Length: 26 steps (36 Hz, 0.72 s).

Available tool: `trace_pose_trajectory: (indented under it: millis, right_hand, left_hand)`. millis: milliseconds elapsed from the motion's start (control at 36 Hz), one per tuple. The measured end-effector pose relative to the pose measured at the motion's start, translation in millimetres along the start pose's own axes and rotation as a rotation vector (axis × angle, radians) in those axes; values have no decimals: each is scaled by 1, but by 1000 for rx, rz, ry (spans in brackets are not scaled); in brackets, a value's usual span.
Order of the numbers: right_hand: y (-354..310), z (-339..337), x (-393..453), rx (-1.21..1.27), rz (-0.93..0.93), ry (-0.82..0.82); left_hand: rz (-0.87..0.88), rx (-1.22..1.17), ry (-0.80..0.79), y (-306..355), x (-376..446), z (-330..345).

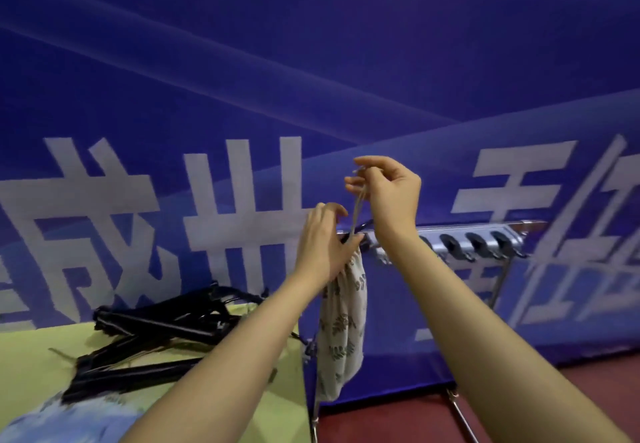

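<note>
A cream drawstring bag point(343, 332) with a dark leaf print hangs beside the left end of a metal rack rail point(446, 240). My left hand point(323, 242) grips the gathered neck of the bag next to the rail end. Above it, my right hand point(388, 190) pinches the bag's pale cord point(356, 210) and holds it taut upward. The cord runs down past a dark hook at the rail's left end.
The rail carries several black hooks point(478, 245) and stands on thin metal legs point(460, 415) over a red floor. A yellow-green table point(31, 356) at the lower left bears a pile of black hangers point(156, 335) and a pale blue cloth point(76, 418). A blue banner point(311, 62) fills the background.
</note>
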State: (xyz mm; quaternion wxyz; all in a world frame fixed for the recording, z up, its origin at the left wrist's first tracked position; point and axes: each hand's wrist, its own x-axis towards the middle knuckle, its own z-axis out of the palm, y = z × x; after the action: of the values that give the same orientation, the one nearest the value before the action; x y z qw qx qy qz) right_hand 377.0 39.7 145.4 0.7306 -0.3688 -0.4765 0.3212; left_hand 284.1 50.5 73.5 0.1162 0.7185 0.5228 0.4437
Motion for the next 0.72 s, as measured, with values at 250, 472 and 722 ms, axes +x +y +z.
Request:
trace_pose_trajectory:
  millis: [250, 472, 722]
  right_hand:
    - [45, -96, 16, -296, 162, 89]
    - [88, -179, 10, -759, 226, -63]
    - [131, -225, 13, -991, 439, -320]
  left_hand:
    - [-88, -264, -140, 37, 2, 91]
    - [-271, -355, -282, 27, -18, 161]
    - [-405, -433, -369, 12, -21, 203]
